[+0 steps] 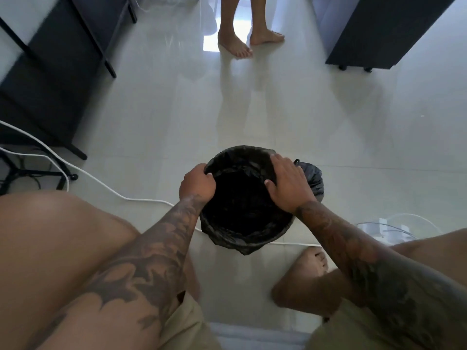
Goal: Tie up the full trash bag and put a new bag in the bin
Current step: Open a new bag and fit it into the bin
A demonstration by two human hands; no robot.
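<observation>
Closest to you are your own bent knees and your bare foot point(312, 261) on the shiny floor point(252, 109). A white cord point(106, 188) lies on the floor and runs behind the bin.

Just past your knees is the bin point(246, 198). The new bag point(242, 238) is black and already sits inside it, with its edge folded down over the rim. Some loose bag hangs down at the near side.

Your left hand point(197, 183) is curled over the left side of the rim and pinches the bag edge there. Your right hand point(288, 183) lies flat on the right side of the rim, with its fingers straight and close together, pressing the bag down.

Just behind the bin on the right sits the full trash bag point(313, 178). It looks tied at the top, with a small knot sticking up. So I think you are near the end and only smoothing the new bag.

Be gentle. If you pull the thin bag too hard, it could rip or slip off the rim. If you push down on one side only, the light bin could tip, maybe onto the tied bag. The cord could catch your foot when you stand.

Farther off, another person's bare feet point(249, 39) stand on the floor. Dark furniture point(379, 34) stands to the right and dark table legs point(75, 46) to the left.
</observation>
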